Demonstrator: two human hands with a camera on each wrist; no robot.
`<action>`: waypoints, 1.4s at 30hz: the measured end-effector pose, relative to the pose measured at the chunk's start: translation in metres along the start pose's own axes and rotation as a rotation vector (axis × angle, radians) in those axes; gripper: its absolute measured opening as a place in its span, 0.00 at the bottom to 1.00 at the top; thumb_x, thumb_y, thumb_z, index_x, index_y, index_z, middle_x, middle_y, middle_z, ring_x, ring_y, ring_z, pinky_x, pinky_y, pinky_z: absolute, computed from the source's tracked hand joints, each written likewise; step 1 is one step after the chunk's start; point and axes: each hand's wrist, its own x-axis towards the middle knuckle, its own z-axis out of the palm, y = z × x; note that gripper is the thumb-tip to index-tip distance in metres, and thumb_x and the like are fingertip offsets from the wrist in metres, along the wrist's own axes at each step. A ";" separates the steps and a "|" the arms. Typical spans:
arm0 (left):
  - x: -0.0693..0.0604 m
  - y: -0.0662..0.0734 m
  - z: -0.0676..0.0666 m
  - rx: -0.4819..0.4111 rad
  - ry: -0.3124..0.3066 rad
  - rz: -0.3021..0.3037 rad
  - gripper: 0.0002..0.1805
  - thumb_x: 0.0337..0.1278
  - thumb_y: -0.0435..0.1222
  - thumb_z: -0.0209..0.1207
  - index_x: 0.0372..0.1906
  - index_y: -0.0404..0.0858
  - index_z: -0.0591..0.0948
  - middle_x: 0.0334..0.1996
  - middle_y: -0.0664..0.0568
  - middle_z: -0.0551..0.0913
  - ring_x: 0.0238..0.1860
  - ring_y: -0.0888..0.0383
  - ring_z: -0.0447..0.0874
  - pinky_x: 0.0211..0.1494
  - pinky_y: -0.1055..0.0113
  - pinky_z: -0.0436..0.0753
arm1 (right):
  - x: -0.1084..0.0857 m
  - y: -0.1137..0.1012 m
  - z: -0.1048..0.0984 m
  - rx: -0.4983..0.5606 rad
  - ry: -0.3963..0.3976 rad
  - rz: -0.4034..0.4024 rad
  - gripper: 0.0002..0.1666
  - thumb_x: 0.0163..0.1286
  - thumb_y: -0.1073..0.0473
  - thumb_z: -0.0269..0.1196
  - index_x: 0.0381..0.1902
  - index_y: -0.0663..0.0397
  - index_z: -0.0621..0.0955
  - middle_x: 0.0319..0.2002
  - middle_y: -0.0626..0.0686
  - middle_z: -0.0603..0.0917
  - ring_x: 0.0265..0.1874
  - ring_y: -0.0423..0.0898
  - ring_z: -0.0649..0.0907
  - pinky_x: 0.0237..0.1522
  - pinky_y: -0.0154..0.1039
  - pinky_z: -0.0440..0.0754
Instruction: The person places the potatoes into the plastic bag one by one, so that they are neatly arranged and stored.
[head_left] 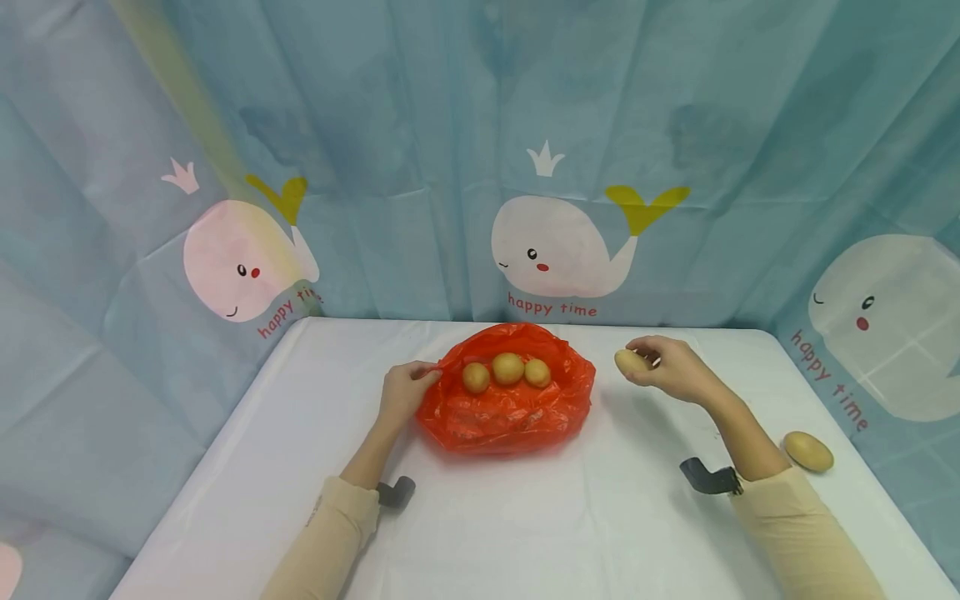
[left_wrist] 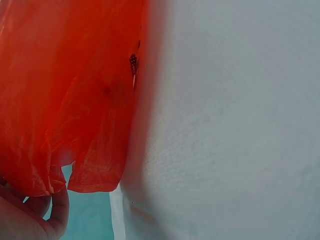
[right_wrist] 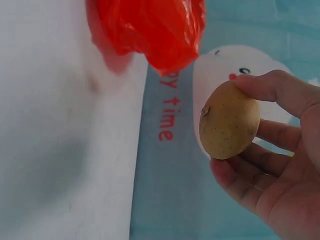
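Observation:
A red plastic bag [head_left: 510,417] lies on the table with its mouth spread, and three potatoes [head_left: 508,368] show inside it. My left hand [head_left: 405,390] pinches the left edge of the bag's mouth; in the left wrist view the fingers [left_wrist: 60,210] grip the thin red film. To the right of the bag, my right hand [head_left: 678,367] holds a potato [head_left: 632,362] above the table. The right wrist view shows this potato [right_wrist: 230,120] between thumb and fingertips, apart from the bag [right_wrist: 150,30].
Another potato [head_left: 808,451] lies on the white table [head_left: 525,533] near its right edge, beside the right forearm. A blue curtain [head_left: 420,250] with printed whales hangs behind and along both sides of the table. Black camera mounts [head_left: 708,477] stick out from the wrists.

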 end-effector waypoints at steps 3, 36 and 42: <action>0.000 0.000 0.000 0.002 -0.004 -0.005 0.15 0.63 0.41 0.60 0.48 0.35 0.85 0.46 0.42 0.87 0.49 0.48 0.81 0.57 0.54 0.83 | 0.006 -0.003 0.004 0.003 0.001 -0.020 0.26 0.59 0.58 0.67 0.53 0.66 0.79 0.42 0.60 0.83 0.40 0.53 0.79 0.35 0.37 0.79; 0.008 0.000 0.004 -0.029 0.018 0.058 0.19 0.64 0.40 0.60 0.58 0.39 0.81 0.56 0.44 0.83 0.60 0.46 0.78 0.63 0.53 0.78 | 0.054 -0.073 0.063 0.016 -0.134 -0.230 0.22 0.58 0.61 0.68 0.51 0.59 0.82 0.45 0.55 0.85 0.44 0.49 0.80 0.51 0.46 0.82; 0.009 -0.001 0.005 0.010 0.040 0.116 0.23 0.63 0.43 0.61 0.62 0.42 0.78 0.59 0.45 0.81 0.63 0.46 0.76 0.66 0.51 0.76 | 0.059 -0.087 0.083 0.031 -0.173 -0.240 0.23 0.57 0.60 0.68 0.52 0.57 0.82 0.47 0.53 0.85 0.46 0.48 0.80 0.52 0.45 0.83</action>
